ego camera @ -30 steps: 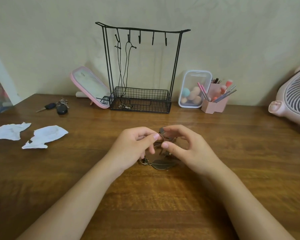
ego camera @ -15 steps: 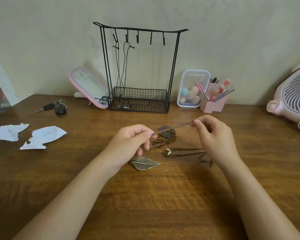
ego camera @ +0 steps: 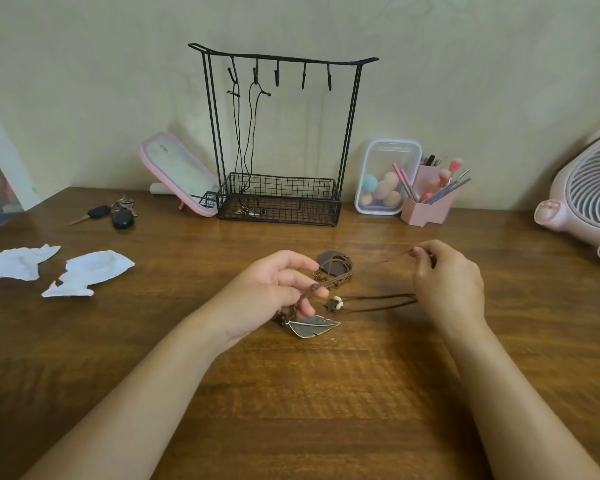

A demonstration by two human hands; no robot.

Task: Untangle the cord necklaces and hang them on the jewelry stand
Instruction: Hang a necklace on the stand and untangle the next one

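Near the middle of the wooden tabletop (ego camera: 291, 410), the left hand (ego camera: 271, 292) and the right hand (ego camera: 447, 282) are held a little apart. A thin brown cord (ego camera: 371, 265) is pinched by the left hand between the thumb and the curled fingers. Further along, it is pinched by the fingertips of the right hand. The cord is stretched tight in a straight line between the two hands, above the wood.

Just under the left hand, a metal leaf pendant (ego camera: 312, 326) is laid flat on the tabletop, with small dark beads (ego camera: 282, 320) beside it. Between the hands, a white bead (ego camera: 337, 301) is seen on a second loop of brown cord that runs toward the right hand. Just behind that, a round brown pendant (ego camera: 331, 259) is laid with more cord bunched on it.

Further back on the left, torn white paper (ego camera: 90, 268) is laid in two pieces, with keys (ego camera: 116, 213) behind it.

At the back, by the wall, the black jewelry stand (ego camera: 291, 59) is set. Two black cord necklaces (ego camera: 237, 133) are hung from its two left hooks, and their lower ends are dropped into its wire basket (ego camera: 291, 206). A pink mirror (ego camera: 177, 171) is leaned just left of the stand. To the right, a clear box of sponges (ego camera: 385, 181), a pink brush holder (ego camera: 426, 206) and a pink fan (ego camera: 582, 199) are seen.
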